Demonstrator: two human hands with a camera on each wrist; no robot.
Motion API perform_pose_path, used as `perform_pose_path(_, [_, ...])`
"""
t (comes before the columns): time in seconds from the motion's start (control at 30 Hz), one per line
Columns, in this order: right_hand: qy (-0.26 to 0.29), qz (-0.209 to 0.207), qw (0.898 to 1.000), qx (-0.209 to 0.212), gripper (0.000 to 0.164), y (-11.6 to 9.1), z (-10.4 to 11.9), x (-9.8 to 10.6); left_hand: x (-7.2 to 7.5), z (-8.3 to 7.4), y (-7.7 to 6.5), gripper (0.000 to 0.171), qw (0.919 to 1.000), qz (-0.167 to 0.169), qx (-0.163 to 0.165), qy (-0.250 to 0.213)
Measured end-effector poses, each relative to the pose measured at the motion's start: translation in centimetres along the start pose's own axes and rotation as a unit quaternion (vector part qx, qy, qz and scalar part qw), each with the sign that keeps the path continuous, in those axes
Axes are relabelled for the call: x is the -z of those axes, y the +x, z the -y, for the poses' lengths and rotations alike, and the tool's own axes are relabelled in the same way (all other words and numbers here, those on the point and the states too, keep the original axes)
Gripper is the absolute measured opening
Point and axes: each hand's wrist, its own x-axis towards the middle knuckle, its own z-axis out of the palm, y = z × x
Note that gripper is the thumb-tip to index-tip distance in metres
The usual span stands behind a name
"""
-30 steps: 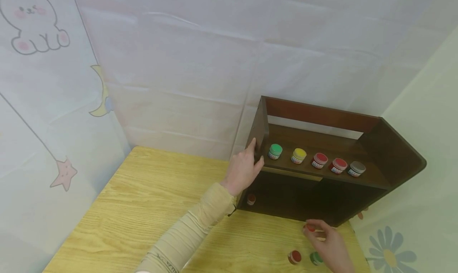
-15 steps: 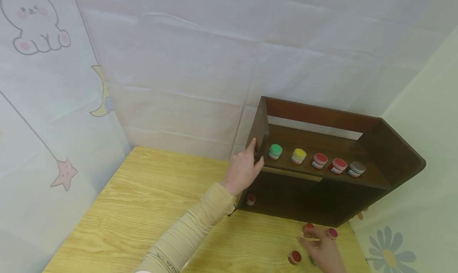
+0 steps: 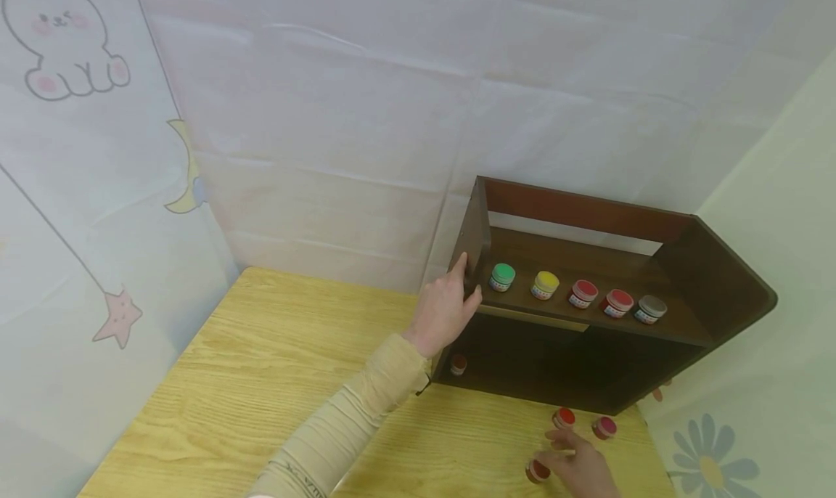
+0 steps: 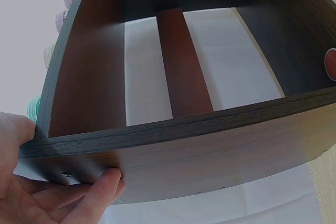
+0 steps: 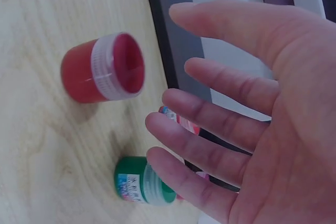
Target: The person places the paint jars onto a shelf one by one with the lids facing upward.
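Observation:
My left hand (image 3: 439, 313) grips the left side panel of a dark brown shelf (image 3: 731, 287). In the left wrist view, its fingers lie on the panel's outer face, the thumb over the edge. My right hand (image 3: 581, 469) hovers over the table, fingers apart and holding nothing. Nearest to it is a dark red paint jar (image 3: 538, 472), partly covered by its fingertips in the head view. A green paint jar (image 5: 131, 179) stands below the fingers in the right wrist view; the hand hides it from the head camera. A bright red jar (image 3: 564, 418) and a magenta-lidded jar (image 3: 604, 427) stand before the shelf.
Along the upper board stand a green jar (image 3: 502, 277), a yellow jar (image 3: 545, 285), two red jars (image 3: 583, 293) and a grey-lidded jar (image 3: 650, 309). One dark red jar (image 3: 459, 364) sits at the lower left. Wall sheets border the wooden table (image 3: 261, 353).
My right hand has let go of the bright red jar in front of the shelf and moved back and left towards the dark red jar. My left hand has stayed on the shelf.

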Motion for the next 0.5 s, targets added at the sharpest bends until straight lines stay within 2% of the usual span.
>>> perform_pose_path(0.13, [-0.009, 0.007, 1.000, -0.002, 0.060, 0.1, -0.3, -0.3, 0.1, -0.1, 0.0, 0.065, 1.0000, 0.001, 0.002, 0.002])
perform_pose_path(0.33, [-0.008, 0.020, 1.000, 0.007, 0.052, 0.2, -1.3, -1.0, 0.2, -0.1, 0.0, 0.065, 1.0000, 0.002, 0.000, -0.002])
perform_pose_path(0.5, [-0.001, 0.041, 0.999, 0.001, 0.057, 0.4, -1.8, -1.8, 0.2, -0.1, 0.0, 0.065, 1.0000, 0.005, 0.004, -0.002])
